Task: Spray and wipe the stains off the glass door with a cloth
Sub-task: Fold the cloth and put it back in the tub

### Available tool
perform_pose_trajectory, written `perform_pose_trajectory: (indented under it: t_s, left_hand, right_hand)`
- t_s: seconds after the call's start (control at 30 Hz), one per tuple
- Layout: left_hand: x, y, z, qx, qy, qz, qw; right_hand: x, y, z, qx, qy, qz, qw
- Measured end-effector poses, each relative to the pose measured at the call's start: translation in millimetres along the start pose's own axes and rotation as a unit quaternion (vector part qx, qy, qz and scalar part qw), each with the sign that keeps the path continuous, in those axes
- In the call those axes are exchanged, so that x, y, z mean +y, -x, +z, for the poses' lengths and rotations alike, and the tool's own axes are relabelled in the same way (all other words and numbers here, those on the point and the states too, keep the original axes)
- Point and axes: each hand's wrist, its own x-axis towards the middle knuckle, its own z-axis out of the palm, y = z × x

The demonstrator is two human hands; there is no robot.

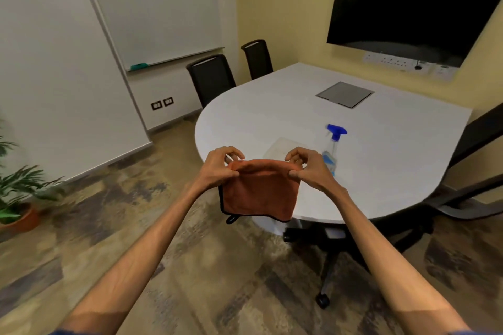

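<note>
An orange cloth [260, 193] with a black hem hangs folded in front of me, over the near edge of the white table [381, 144]. My left hand [217, 166] pinches its top left corner and my right hand [306, 167] pinches its top right corner. A clear spray bottle [333, 148] with a blue trigger head stands upright on the table just behind my right hand. No glass door shows in this view.
Two black chairs [212, 77] stand at the table's far left and another chair's base [329, 266] sits under the near edge. A whiteboard [158, 5] hangs on the left wall, a dark screen [413, 5] on the right wall, and a potted plant [19, 198] stands at far left.
</note>
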Motion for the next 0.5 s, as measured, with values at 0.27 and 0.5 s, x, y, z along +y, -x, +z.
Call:
perform_pose_trajectory:
  t_s: [0.27,0.5]
  left_hand:
    - [-8,-119,34,-0.022,0.028,0.014,0.999]
    - [-34,-244,66,-0.028,0.034,0.04,0.998]
  right_hand:
    - [63,-75,-38,0.058,0.01,0.053,0.997]
    - [119,-154,-53,0.15,0.023,0.094,0.984]
